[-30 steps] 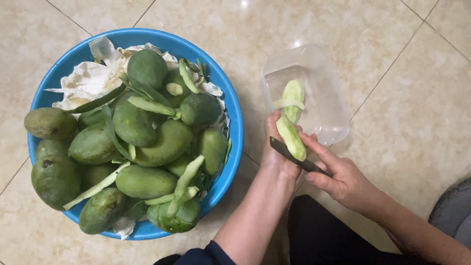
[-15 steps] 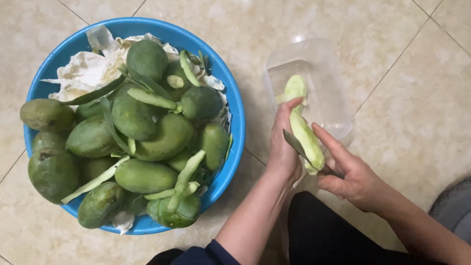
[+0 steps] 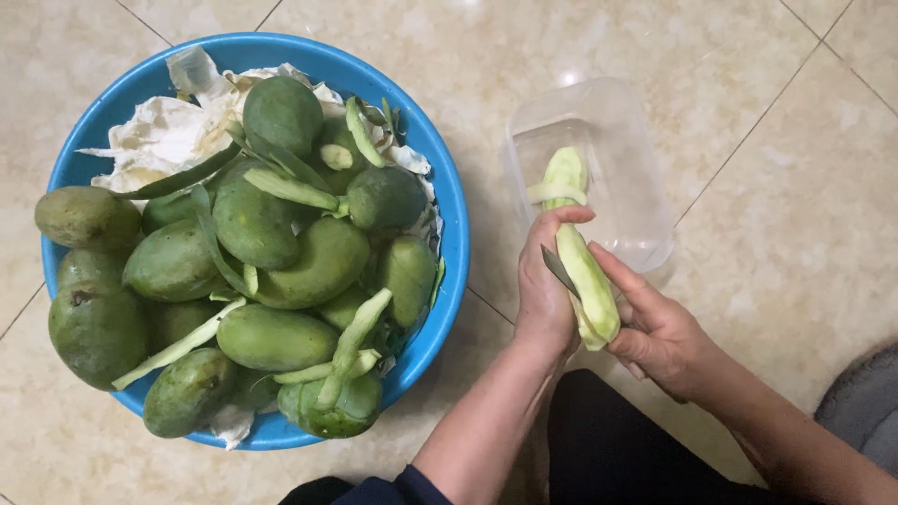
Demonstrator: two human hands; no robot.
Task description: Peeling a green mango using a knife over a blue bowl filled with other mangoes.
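Currently, head view, one moment. Left hand (image 3: 545, 290) is wrapped around a partly peeled mango (image 3: 582, 252); its fingers (image 3: 566, 217) curl over the upper half of the fruit and grip it firmly. The mango is held tilted, upper end over a clear plastic container (image 3: 622, 131), lower end down between the two hands. Its exposed flesh is pale green; a loose curl of peel hangs near the top.

Right hand (image 3: 659, 327) holds a knife (image 3: 559, 271): fingers closed around the handle, which is mostly hidden, thumb stretched along the mango's right side. The dark blade shows just left of the fruit, edge against it, close to the left palm.

The container sits on the tiled floor (image 3: 795, 187), just behind the hands; how much lies inside it cannot be told.

Left of the hands, near but apart from them, a blue basin (image 3: 449, 215) stands on the same floor. It is heaped with whole green mangoes (image 3: 323, 262), with long strips of green peel (image 3: 355, 337) lying across them. Crumpled white paper (image 3: 164, 140) fills the basin's far side.

Dark trousers and a dark sleeve cuff show at the bottom edge.
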